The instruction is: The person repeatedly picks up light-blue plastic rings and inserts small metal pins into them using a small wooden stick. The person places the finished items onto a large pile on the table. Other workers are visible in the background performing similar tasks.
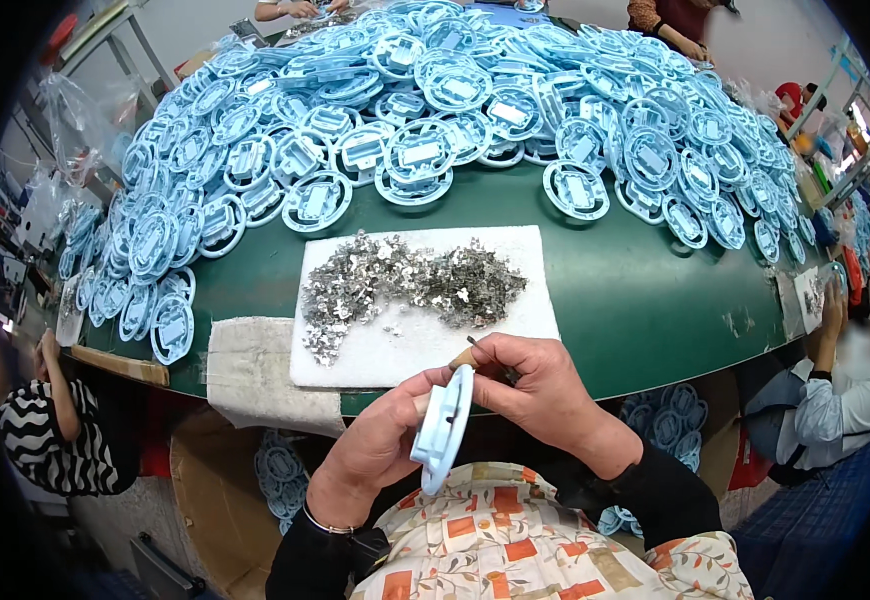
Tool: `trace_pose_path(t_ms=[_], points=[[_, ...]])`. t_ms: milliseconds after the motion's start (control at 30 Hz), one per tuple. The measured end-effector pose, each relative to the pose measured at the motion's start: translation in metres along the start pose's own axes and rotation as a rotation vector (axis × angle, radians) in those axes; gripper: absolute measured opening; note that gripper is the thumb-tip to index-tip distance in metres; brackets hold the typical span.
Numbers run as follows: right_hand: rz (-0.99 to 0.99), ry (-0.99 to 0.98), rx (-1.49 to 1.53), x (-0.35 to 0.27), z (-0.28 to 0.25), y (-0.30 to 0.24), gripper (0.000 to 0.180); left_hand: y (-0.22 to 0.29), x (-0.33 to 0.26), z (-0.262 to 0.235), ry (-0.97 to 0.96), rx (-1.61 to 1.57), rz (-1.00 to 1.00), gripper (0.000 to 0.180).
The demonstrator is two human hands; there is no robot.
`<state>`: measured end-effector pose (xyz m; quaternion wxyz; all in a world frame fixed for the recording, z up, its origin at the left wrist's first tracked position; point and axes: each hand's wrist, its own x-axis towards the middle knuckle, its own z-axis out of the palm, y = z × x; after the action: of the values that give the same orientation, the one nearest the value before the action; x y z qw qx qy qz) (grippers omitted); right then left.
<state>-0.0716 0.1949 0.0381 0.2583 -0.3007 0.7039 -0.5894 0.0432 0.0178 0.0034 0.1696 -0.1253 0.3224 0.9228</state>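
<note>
Close to my body, my left hand (370,440) grips a light blue oval plastic part (445,430), tilted nearly on edge. A tan wrap covers one of its fingertips. My right hand (547,385) is closed by the part's upper rim, its fingers pinching a thin dark metal tool (508,374); the tool's exact kind is unclear. Just beyond both hands lies a white foam board (425,362), bearing a heap of small silvery metal clips or contacts (365,285). Whether a metal piece sits at the fingertips cannot be made out.
A large pile of similar blue parts (420,150) covers the far side of the green table (635,300). A worn cloth-like pad (255,365) lies left of the board. Cardboard boxes (210,480) with more parts stand below the edge. Other people work left, right and across.
</note>
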Motion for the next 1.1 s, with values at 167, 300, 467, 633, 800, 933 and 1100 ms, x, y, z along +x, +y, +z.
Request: trace_pose_path(t_ms=[167,300,467,633,800,933,1100], points=[[-0.026,-0.098,-0.001,-0.004,-0.011,-0.002,0.027,0.000,-0.005,-0.005,-0.090,-0.253,0.019,0.045],[-0.025,-0.057,-0.084,-0.004,-0.006,-0.005,0.026,-0.005,0.000,-0.012,-0.129,-0.368,-0.016,0.041],[-0.065,0.002,-0.143,0.002,0.000,0.001,0.020,-0.004,-0.002,-0.012,-0.152,-0.379,-0.083,0.037],[-0.078,0.042,-0.182,0.000,0.005,0.007,0.019,-0.001,-0.003,-0.011,-0.133,-0.289,-0.064,0.039],[0.077,-0.079,-0.026,0.001,-0.009,-0.002,0.032,0.001,-0.014,-0.006,-0.022,-0.041,0.073,0.054],[-0.076,-0.009,-0.438,0.023,-0.015,-0.006,0.025,0.005,-0.019,-0.011,-0.014,-0.004,0.168,0.062],[-0.204,-0.115,-0.623,0.070,0.012,-0.017,0.016,0.006,-0.037,-0.020,0.074,-0.011,0.127,0.062]])
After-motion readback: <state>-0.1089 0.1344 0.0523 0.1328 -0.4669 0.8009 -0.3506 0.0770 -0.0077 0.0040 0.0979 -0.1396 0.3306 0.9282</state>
